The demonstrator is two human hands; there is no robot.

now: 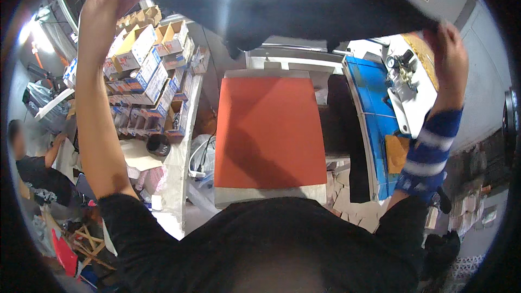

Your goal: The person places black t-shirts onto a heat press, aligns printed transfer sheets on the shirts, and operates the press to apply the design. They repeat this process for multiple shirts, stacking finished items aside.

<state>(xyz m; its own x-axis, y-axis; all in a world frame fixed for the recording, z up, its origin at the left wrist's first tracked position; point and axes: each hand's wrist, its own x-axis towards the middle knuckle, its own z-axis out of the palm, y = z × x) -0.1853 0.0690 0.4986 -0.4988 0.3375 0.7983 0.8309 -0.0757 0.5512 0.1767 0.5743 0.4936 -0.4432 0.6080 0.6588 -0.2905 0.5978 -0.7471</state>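
Black cloth [304, 5] is held up beyond the orange-red board [271, 130], apart from it in view. Left hand [106, 2] pinches one end, right hand [449, 54] the other; wide spacing presumably keeps the cloth spread. Board sits centrally, likely for even reach.

Cloth [293, 5] between hands [450, 57], board [274, 135] below, boxes [135, 51] left on table [178, 184]

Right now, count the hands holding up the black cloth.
2. The left hand holds the black cloth at its left end, upper left; the right hand holds its right corner, upper right. The cloth runs past the picture's top edge, so others could be hidden.
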